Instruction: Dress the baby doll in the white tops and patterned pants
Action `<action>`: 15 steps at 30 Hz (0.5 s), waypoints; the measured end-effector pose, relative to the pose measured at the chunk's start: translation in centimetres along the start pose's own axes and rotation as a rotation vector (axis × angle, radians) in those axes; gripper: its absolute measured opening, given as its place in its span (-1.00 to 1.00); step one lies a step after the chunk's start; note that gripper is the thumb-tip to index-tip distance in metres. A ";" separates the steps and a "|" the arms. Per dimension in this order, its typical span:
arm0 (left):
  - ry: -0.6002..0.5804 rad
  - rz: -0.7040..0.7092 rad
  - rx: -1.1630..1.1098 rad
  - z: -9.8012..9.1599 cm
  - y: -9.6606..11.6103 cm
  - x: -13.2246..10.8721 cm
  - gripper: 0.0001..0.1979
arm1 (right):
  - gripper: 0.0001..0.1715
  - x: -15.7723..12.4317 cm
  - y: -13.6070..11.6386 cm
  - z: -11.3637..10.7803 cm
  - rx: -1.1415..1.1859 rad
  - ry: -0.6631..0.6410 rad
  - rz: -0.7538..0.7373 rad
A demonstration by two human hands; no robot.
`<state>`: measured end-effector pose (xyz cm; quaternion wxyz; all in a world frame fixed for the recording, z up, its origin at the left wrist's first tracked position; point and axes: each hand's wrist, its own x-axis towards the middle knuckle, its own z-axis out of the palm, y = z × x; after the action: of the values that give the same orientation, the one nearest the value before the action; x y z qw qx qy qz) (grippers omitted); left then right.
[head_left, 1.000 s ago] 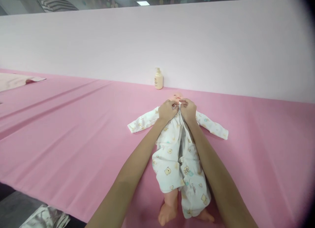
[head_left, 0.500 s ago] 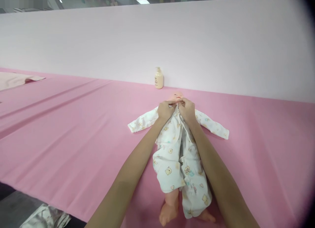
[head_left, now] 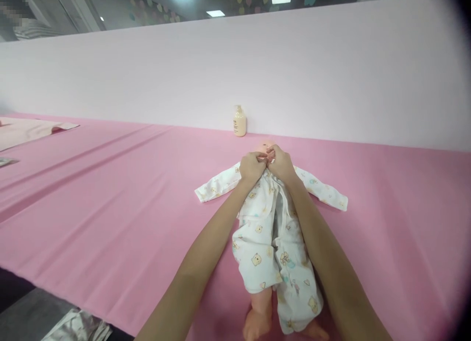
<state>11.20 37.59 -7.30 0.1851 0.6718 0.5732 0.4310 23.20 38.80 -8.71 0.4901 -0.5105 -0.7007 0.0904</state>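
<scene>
A baby doll lies on its back on the pink table cover, head away from me, bare feet near the front edge. It wears a white romper printed with small bears, sleeves spread out to both sides. My left hand and my right hand meet at the collar just below the doll's chin. Both are closed, pinching the two edges of the romper's neck opening together. My forearms run along each side of the doll's body.
A cream pump bottle stands behind the doll's head against the pale pink back wall. A light pink cloth lies at the far left. Crumpled silvery wrapping shows below the table's front edge.
My two hands have drawn closer together at the collar. The view has shifted slightly, so the doll sits a little lower and further right in the picture.
</scene>
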 end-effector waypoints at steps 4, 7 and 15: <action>0.006 -0.015 -0.072 0.1 -0.5 0.3 -0.74 | -0.70 0.2 0.7 0.2 0.093 -0.013 0.029; 0.022 -0.041 -0.157 0.4 -1.3 0.5 -0.75 | -0.73 0.3 1.0 0.3 0.155 -0.006 0.105; -0.031 0.054 -0.365 1.1 -2.6 1.0 -0.80 | -0.74 0.2 -0.2 -0.5 0.454 -0.028 0.444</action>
<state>10.47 39.50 -9.46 0.3010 0.6489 0.4643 0.5223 23.43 38.64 -8.21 0.5501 -0.5271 -0.5409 0.3564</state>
